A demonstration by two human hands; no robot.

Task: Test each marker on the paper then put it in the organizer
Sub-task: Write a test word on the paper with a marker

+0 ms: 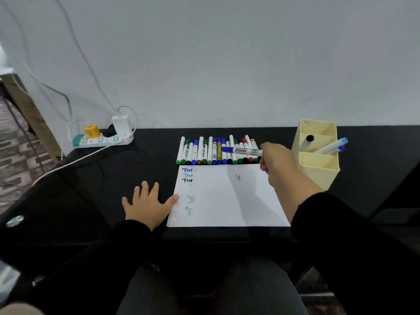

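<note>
A white sheet of paper lies on the black desk, with "Test" written three times at its top left in blue, light blue and black. Behind it lies a row of several markers. My right hand holds a blue-capped marker sideways above the right end of that row. My left hand rests flat on the desk, fingers spread, thumb touching the paper's left edge. A cream organizer stands at the right with three markers in its compartments.
A power strip with plugs and white cables sits at the back left of the desk. A wall rises right behind the markers. My legs are below the desk's front edge.
</note>
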